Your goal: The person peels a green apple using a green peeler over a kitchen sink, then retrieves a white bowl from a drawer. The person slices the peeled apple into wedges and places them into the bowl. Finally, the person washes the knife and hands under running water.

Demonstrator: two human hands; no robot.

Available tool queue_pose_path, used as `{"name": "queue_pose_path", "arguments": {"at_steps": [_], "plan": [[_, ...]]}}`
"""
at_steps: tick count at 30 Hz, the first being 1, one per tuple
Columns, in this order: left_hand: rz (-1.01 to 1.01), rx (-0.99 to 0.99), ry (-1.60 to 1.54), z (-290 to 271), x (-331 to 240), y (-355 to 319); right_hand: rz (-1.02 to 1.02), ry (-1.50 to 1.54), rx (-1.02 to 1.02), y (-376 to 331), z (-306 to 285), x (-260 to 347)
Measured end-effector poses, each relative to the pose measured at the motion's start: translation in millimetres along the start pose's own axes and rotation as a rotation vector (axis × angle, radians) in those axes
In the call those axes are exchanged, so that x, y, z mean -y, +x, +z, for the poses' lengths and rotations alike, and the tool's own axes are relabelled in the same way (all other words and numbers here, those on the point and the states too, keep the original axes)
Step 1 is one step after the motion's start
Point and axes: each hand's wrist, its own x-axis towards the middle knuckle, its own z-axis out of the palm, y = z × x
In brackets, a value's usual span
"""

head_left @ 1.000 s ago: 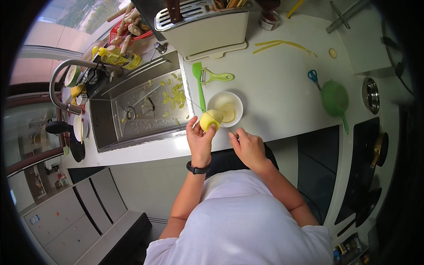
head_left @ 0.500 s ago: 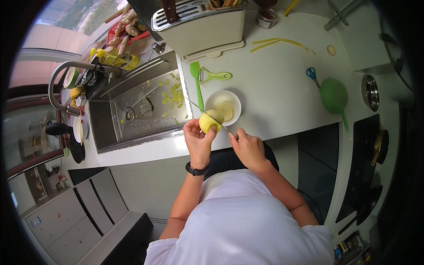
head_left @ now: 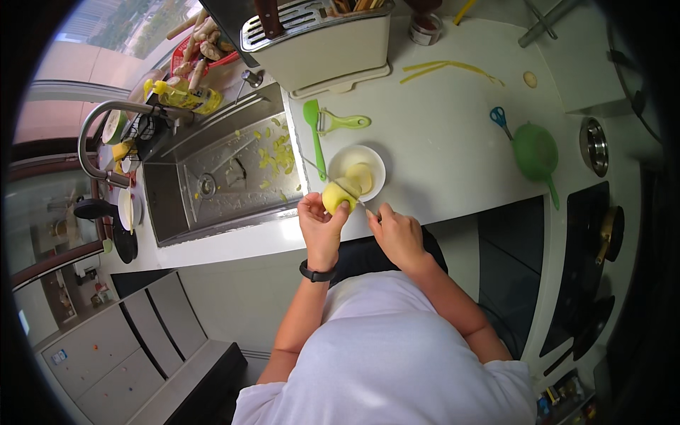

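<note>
My left hand [head_left: 322,225] grips a round, peeled, pale-yellow piece of produce [head_left: 338,198], which looks like a potato, above the counter's front edge. In my right hand [head_left: 398,237] is the handle of a knife [head_left: 312,166]. Its thin blade slants up and left across the potato, cutting into its upper side. Just beyond the potato stands a white bowl [head_left: 377,164] holding pale-yellow slices [head_left: 360,176]. A green-handled peeler [head_left: 345,122] and a green spatula [head_left: 314,127] lie on the counter behind the knife tip.
Yellow-green peels [head_left: 276,152] are scattered in the steel sink [head_left: 170,212] on the left, under a curved faucet [head_left: 92,124]. A white knife holder [head_left: 329,60] stands at the back. Farther right are blue-handled scissors [head_left: 500,119], a green strainer [head_left: 535,152] and a dark stovetop [head_left: 577,269].
The blade has gone deeper through the upper side of the potato, and a flat cut face shows more. Both hands have hardly moved.
</note>
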Motion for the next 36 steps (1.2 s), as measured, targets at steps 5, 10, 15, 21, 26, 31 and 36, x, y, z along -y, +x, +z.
{"name": "queue_pose_path", "arguments": {"at_steps": [5, 10, 15, 21, 26, 31, 36], "plan": [[-0.025, 0.036, -0.026, -4.5, 2.3, 2.7, 0.019, 0.036, 0.019, 0.1, 0.5, -0.7], [-0.029, 0.065, -0.014, -10.3, 2.0, 6.0, 0.002, 0.062, 0.022, 3.5, 2.6, -0.5], [-0.052, 0.064, -0.007, -6.9, 2.1, 8.7, 0.031, 0.042, 0.043, 6.6, 9.3, -5.6], [0.121, 0.038, 0.096, -5.2, 8.2, 9.3, 0.054, 0.056, 0.072, 12.1, 12.9, -5.0], [-0.299, 0.098, -0.214, -9.1, -8.1, 16.6, 0.069, 0.012, 0.081, 14.9, 11.8, -5.4], [-0.029, 0.061, -0.004, -8.7, 10.2, 12.3, 0.068, 0.048, 0.075, 15.1, 16.4, -6.0], [-0.068, 0.068, -0.041, -12.5, 12.8, 13.9, 0.075, 0.027, 0.093, 15.9, 20.6, -8.5]]}}
